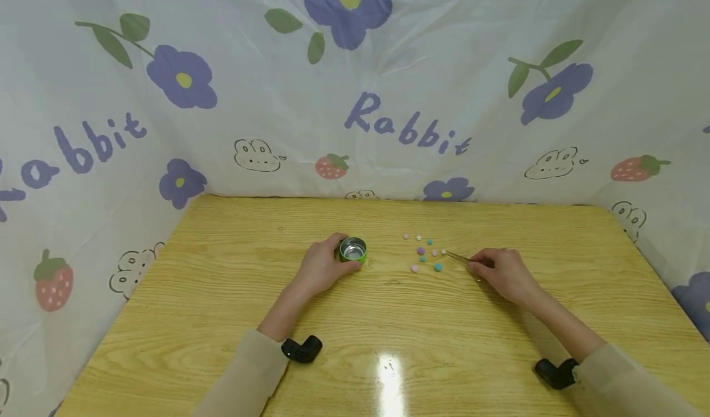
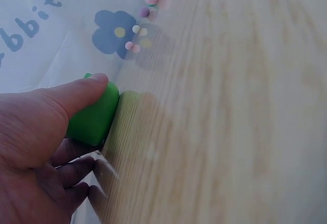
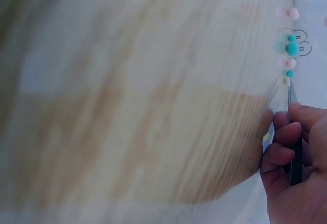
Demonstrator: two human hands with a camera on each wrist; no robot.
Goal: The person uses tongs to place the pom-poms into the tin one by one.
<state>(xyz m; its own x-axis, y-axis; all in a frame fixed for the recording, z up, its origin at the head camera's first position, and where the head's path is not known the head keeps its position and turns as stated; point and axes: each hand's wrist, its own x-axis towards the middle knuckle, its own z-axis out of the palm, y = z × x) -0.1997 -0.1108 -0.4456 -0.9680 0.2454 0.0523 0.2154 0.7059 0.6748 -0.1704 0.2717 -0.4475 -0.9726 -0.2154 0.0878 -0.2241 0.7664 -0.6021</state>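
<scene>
My left hand [image 1: 322, 268] grips a small, round green tin [image 1: 360, 259] between thumb and fingers. The tin stands upright on the table, its top uncovered and its silvery inside showing. In the left wrist view the thumb lies along the green wall [image 2: 94, 117]. My right hand [image 1: 507, 276] holds a pair of slim metal tweezers [image 1: 459, 257], pointing left. Their tips are right at a small white ball [image 1: 443, 252]; I cannot tell whether they pinch it. Around it lie several small balls, among them a purple ball [image 1: 421, 251], a teal ball [image 1: 438, 267] and a pink ball [image 1: 414, 268].
A light wooden table [image 1: 344, 355] carries everything. Behind and to both sides hangs a white cloth [image 1: 421, 66] printed with flowers, rabbits and strawberries. A black wrist camera sits on each forearm, by the beige sleeves [image 1: 249, 368].
</scene>
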